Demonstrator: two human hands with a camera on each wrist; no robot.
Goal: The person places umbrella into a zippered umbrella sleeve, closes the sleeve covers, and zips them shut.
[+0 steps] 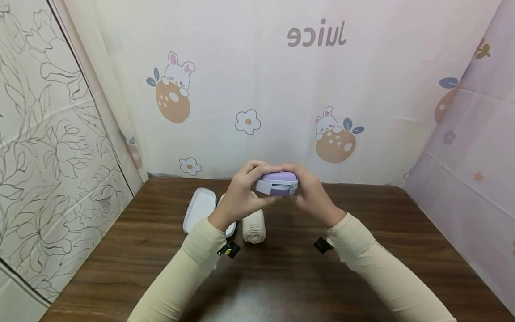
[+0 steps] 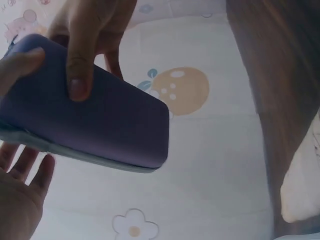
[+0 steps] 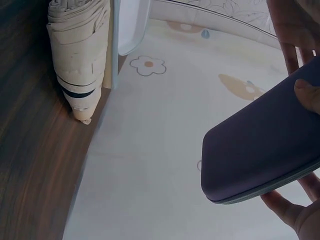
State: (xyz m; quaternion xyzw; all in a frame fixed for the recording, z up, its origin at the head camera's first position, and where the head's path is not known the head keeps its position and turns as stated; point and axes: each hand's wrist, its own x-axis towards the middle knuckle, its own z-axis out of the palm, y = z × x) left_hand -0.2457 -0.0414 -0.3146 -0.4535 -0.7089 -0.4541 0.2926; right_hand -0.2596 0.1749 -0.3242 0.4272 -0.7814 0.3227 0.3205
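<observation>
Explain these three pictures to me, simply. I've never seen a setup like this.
There is no robot here: the workers are a person's own left hand and right hand. The widest picture comes from a camera worn on the head, looking forward and down. The other two come from cameras on the left and right wrists, showing the same moment closer up. Both hands hold a purple case above a brown table. On the table lie a cream roll and, to its left, two shallow white pieces; the left arm partly hides one, so I cannot tell whether they are joined.
</observation>
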